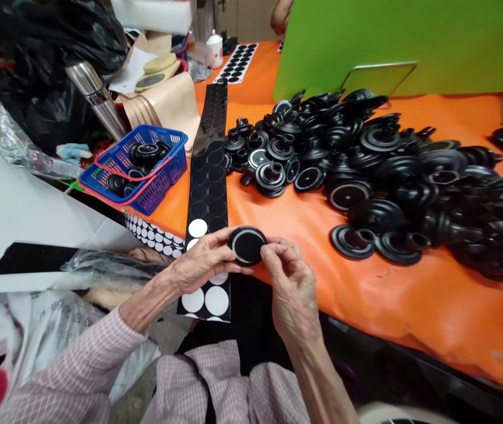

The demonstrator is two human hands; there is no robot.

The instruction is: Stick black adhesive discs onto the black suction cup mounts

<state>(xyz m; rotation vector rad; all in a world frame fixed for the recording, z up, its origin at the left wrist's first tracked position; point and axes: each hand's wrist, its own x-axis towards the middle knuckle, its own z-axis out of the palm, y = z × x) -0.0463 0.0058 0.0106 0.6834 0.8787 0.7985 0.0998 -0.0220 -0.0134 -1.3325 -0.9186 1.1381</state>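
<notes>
My left hand (205, 259) grips a black round plastic base (247, 245) by its left edge, thumb on the near side. The flat face is turned up and a thin pale ring runs around it. My right hand (293, 282) is closed at the right rim, thumb and forefinger pinched there. A black strip of round stickers (208, 176) lies beneath and beyond my left hand, with white circles at its near end where stickers are gone. To the right spreads a heap of similar black round parts (313, 141).
A blue basket (169, 171) with black parts stands at left, beside a steel flask (96, 97) and black bags (57, 53). A green board (401, 35) rises behind the heap on the orange table (273, 218). Part of another person's arm (281, 16) shows at the back.
</notes>
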